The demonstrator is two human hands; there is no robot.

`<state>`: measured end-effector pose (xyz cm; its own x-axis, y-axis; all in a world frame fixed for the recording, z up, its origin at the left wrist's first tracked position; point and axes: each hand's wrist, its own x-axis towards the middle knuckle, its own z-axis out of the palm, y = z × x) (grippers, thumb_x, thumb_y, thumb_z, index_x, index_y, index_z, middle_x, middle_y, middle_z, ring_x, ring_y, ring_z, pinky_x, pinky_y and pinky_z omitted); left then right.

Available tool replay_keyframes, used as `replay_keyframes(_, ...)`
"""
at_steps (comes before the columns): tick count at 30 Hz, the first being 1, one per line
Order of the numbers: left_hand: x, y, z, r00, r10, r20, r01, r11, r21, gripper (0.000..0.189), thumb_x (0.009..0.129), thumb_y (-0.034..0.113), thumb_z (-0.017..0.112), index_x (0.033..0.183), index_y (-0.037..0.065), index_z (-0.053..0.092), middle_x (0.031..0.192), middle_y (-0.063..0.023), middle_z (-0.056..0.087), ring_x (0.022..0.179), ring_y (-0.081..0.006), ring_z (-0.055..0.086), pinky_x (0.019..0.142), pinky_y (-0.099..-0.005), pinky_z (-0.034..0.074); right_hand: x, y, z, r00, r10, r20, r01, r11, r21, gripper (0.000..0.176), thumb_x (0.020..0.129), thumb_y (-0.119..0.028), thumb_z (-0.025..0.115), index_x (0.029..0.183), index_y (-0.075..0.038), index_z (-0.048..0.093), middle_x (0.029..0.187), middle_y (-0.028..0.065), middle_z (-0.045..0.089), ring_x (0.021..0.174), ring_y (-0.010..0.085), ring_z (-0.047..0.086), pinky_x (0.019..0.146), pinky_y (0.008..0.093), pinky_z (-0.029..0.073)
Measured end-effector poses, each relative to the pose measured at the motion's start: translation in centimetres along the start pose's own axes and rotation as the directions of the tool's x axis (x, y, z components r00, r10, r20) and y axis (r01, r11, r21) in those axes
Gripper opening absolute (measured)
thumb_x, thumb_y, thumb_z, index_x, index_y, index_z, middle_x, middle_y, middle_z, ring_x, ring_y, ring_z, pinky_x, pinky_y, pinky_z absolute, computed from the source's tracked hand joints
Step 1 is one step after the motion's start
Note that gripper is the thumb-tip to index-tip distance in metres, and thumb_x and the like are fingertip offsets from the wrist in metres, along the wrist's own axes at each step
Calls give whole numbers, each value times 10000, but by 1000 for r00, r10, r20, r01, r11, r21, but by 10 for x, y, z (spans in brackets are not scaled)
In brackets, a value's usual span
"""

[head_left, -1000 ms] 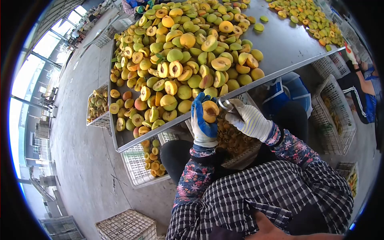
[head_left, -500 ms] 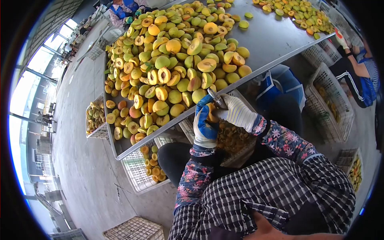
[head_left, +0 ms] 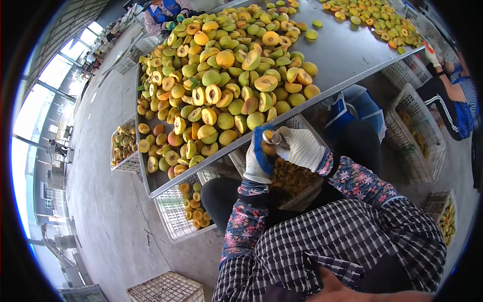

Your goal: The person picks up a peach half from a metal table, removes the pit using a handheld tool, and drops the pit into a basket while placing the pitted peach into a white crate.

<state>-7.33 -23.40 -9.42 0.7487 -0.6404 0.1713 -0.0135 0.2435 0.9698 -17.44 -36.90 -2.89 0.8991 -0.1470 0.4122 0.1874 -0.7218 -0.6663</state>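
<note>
My left hand [head_left: 258,160], in a white glove with a blue-coated palm, is closed around a peach half [head_left: 268,149]. Opposite it, my right hand [head_left: 304,148], in a striped white glove, grips a small metal tool [head_left: 275,137]. The tool's end is at the fruit, where the gloves partly hide it. Both hands are together just off the front edge of a metal table [head_left: 347,55]. A large heap of halved yellow-green peaches [head_left: 216,93] lies on the table. Below my hands is a crate of brownish-orange pieces [head_left: 292,181].
White crates with fruit stand under the table's left corner [head_left: 173,221], at its left side [head_left: 126,163] and to the right [head_left: 410,136]. A blue bucket [head_left: 359,108] is beside my knee. Co-workers sit at the far side [head_left: 163,12] and at the right [head_left: 453,90].
The tool has tipped down from above the left fingertips to the fruit, and the right hand has turned with it. The left fingers have curled further round the peach half. The view has shifted slightly.
</note>
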Motion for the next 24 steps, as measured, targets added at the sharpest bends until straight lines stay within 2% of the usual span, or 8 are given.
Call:
replay_keyframes(2, -1, 15, 4, 985, -129, -115, 63, 888, -456, 438, 970, 241, 529, 1356, 39, 490, 1293, -148, 564, 1166, -268, 579, 982, -398, 495, -5, -2, -5, 1000, -13, 21, 11, 997, 72, 267, 855, -195, 693, 1035, -54, 554, 798, 172, 659, 756, 381, 657, 662, 423, 518)
replay_keyframes(3, 0, 21, 5, 963, -229, -142, 58, 692, -720, 474, 1017, 342, 485, 1386, 45, 472, 1322, -144, 551, 1177, -267, 568, 999, -419, 492, -5, -6, -9, 997, 37, 65, -46, 989, 140, 286, 867, -204, 689, 1055, -42, 548, 805, 180, 659, 764, 383, 658, 668, 424, 517)
replay_keyframes(5, 0, 35, 3, 970, -188, -154, 14, 674, -739, 488, 992, 299, 511, 1399, 35, 463, 1343, -171, 538, 1225, -310, 547, 1013, -475, 490, -2, -9, -15, 979, 121, 166, -162, 951, 262, 325, 889, -224, 681, 1095, -18, 536, 819, 195, 660, 779, 386, 658, 680, 426, 513)
replay_keyframes(11, -1, 34, 4, 986, -158, -49, 37, 503, -863, 524, 927, 239, 530, 1393, 5, 472, 1328, -188, 538, 1181, -375, 553, 1065, -544, 428, -15, 3, 4, 990, 56, 127, -50, 997, -50, 361, 964, -264, 596, 1137, 39, 505, 805, 236, 644, 747, 426, 646, 632, 472, 497)
replay_keyframes(13, -3, 31, 10, 993, -46, -110, -43, 721, -692, 486, 972, 312, 525, 1342, -2, 504, 1275, -167, 571, 1132, -345, 586, 1039, -506, 459, -16, 3, 7, 989, 70, 129, -50, 987, -152, 365, 958, -259, 601, 1130, 48, 505, 780, 227, 645, 710, 423, 646, 595, 472, 497)
replay_keyframes(15, -3, 31, 12, 991, -78, -110, -24, 697, -716, 465, 999, 372, 514, 1275, -1, 537, 1221, -156, 597, 1089, -331, 608, 1024, -493, 475, -15, -3, 7, 987, 72, 143, -52, 989, -140, 347, 952, -241, 603, 1103, 56, 507, 744, 221, 637, 676, 417, 644, 569, 472, 499)
replay_keyframes(17, -1, 34, 10, 969, -246, -30, 75, 405, -911, 455, 1009, 418, 498, 1192, 8, 569, 1163, -154, 619, 1053, -334, 620, 1019, -505, 475, -16, -6, 9, 980, 107, 170, -91, 991, -99, 349, 949, -241, 605, 1106, 56, 508, 736, 221, 633, 678, 417, 645, 571, 472, 503)
replay_keyframes(24, 0, 35, 17, 950, -294, -103, 50, 469, -882, 442, 992, 457, 521, 1106, 34, 579, 1070, -129, 641, 1000, -315, 618, 975, -476, 499, -12, -11, 11, 995, 25, 95, -3, 974, -227, 314, 960, -302, 568, 1010, -4, 481, 715, 206, 643, 680, 411, 651, 584, 499, 516)
